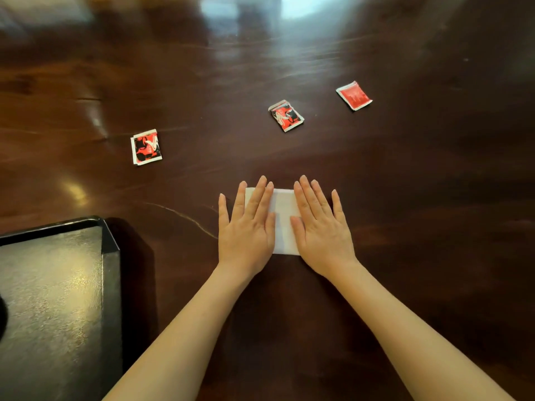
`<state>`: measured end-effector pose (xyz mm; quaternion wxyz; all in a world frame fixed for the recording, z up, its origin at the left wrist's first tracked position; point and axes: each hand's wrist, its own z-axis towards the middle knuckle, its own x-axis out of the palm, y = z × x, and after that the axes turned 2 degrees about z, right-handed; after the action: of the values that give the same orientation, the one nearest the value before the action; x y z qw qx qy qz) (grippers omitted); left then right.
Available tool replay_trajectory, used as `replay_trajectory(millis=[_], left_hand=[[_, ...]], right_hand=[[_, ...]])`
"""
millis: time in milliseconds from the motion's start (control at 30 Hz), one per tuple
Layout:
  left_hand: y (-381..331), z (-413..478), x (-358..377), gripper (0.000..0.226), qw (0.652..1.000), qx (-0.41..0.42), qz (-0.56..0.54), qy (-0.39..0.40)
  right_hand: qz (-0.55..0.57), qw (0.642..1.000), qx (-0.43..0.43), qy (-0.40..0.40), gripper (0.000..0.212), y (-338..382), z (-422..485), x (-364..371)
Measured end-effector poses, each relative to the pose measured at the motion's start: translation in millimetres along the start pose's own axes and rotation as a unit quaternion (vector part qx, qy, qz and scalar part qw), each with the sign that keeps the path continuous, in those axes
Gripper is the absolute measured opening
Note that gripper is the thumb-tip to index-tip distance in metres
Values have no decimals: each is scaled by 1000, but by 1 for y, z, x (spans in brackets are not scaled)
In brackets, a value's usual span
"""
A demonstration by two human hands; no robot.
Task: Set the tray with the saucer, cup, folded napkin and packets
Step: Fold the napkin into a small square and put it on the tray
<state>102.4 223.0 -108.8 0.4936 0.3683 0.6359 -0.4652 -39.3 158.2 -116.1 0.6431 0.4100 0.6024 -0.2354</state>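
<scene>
Now the folded white napkin [285,218] lies on the dark wooden surface [405,198]. The left hand [246,227] presses its left side and the right hand [321,227] its right. All fingers are straight, and neither grip is closed on anything. Beyond the napkin lie the left packet [146,147], the middle packet [286,115] and the right packet [353,95]. The black tray [111,256] sits to the napkin's left.

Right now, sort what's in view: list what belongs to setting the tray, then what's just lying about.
Job: black rectangular tray; white folded paper napkin under left hand and right hand; left red-and-black packet; middle red-and-black packet; right plain red packet.
Lying about: only the glossy dark wooden table.
</scene>
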Motion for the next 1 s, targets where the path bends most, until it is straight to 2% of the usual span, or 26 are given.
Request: replay_trajectory(millis=[200, 267, 333, 367, 433, 467, 533, 633, 733, 767, 833, 1000], left_hand=[[1, 3, 3, 55, 1000, -4, -4, 9], [3, 4, 0, 56, 1000, 5, -11, 16], [7, 5, -7, 62, 995, -4, -101, 10], [8, 4, -15, 65, 981, -31, -193, -2], [8, -3, -26, 68, 921, -114, -368, -55], [4, -7, -29, 68, 894, -155, -411, -84], [-7, -18, -32, 68, 876, -217, -414, -117], [-14, -21, -34, 66, 843, -297, -443, -77], [-4, -6, -39, 68, 765, -375, -523, 8], [1, -2, -41, 69, 750, -387, -535, 34], [8, 4, -46, 67, 764, -377, -518, 83], [13, 17, -52, 31, 866, -272, -389, 154]], right_hand=[[11, 1000, 13, 8, 56, 0, 0, -1], [2, 999, 45, 14, 56, -9, -4, -6], [2, 995, 103, 13, 58, -21, -14, -15], [29, 991, 131, 5, 58, -23, -21, -20], [120, 981, 149, -24, 57, -12, -34, -29], [161, 976, 141, -34, 57, 0, -40, -31], [183, 973, 133, -46, 55, 31, -51, -29], [139, 971, 177, -83, 48, 52, -57, -22], [126, 969, 196, -83, 44, 46, -53, -21], [126, 970, 189, -83, 43, 43, -52, -21], [139, 973, 163, -86, 42, 38, -50, -20], [181, 968, 146, -98, 41, 30, -51, -18]])
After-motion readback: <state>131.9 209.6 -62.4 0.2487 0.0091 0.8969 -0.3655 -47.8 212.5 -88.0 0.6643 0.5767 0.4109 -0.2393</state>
